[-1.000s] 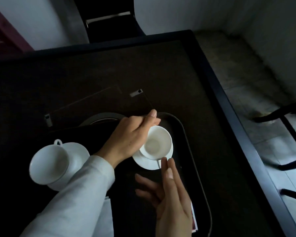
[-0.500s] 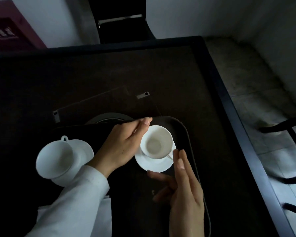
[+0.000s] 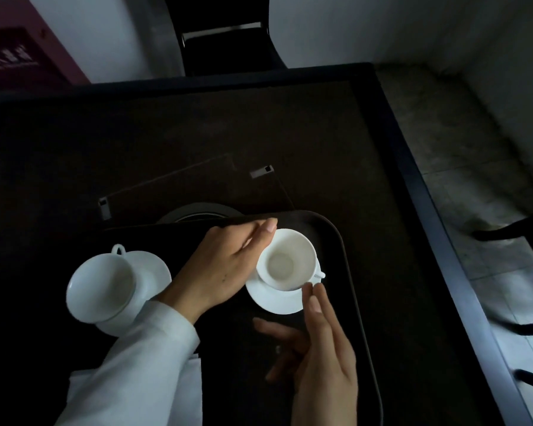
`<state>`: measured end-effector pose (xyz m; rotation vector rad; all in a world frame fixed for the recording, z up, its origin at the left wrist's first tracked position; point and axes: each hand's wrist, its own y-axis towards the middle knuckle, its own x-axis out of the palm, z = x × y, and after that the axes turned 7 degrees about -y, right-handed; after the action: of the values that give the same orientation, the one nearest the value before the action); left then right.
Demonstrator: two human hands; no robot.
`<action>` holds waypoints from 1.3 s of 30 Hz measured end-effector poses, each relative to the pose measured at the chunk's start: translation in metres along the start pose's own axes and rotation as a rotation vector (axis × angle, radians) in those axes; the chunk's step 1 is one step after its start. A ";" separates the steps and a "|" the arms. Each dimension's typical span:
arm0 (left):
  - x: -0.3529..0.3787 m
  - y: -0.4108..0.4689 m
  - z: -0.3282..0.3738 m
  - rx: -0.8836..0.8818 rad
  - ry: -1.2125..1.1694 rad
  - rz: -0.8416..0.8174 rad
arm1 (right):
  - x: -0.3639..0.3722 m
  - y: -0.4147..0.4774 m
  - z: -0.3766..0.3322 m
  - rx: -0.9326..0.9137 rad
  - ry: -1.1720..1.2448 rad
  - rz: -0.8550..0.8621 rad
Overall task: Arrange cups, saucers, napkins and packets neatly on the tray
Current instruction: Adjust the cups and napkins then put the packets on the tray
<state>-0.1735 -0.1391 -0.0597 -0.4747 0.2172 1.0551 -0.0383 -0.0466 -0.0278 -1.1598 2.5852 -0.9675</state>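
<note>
Right now, in the head view, you are on the straightening step for one cup and saucer. Your left hand [image 3: 225, 269] wraps the far-left wall of the cup [image 3: 285, 262], fingers curved round it with the index tip up over the rim. The cup stands upright on its saucer [image 3: 274, 302], in the far right corner of the tray [image 3: 346, 256], close to the rim. Your right hand [image 3: 323, 358] is spread and holds nothing: its straight fingertips [image 3: 313, 298] touch the cup's near-right side, just beside the handle [image 3: 319, 275], which points right.

On the left, a second cup [image 3: 102, 287] leans over on its own second saucer [image 3: 154, 269], with its handle pointing away from you. Something white and flat, probably a napkin [image 3: 194, 382], lies beneath your left sleeve. It is too dark to pick out any packets.

The next move, as I read it, is to turn the cup gently until its handle sits where you want it, centre it on the saucer, then let go with both hands. Keep the saucer from sliding toward the tray's rim. After that, the tilted cup on the left will need setting upright.
</note>
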 end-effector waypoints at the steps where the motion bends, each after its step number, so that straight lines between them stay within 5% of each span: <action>1: -0.001 -0.003 -0.001 0.000 0.011 0.006 | -0.001 0.002 -0.003 0.000 -0.007 0.011; 14: -0.004 0.018 0.010 -0.026 -0.046 -0.095 | -0.014 0.003 0.002 0.027 -0.025 -0.019; 23: -0.004 -0.009 -0.002 -0.013 -0.081 -0.002 | -0.026 0.021 -0.005 -0.109 -0.155 0.001; 39: 0.038 -0.038 -0.019 -0.047 -0.543 0.265 | -0.048 0.036 0.030 -0.402 -0.522 -0.075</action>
<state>-0.1214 -0.1341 -0.0811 -0.1884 -0.2335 1.4104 -0.0166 -0.0094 -0.0792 -1.3795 2.3581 -0.1066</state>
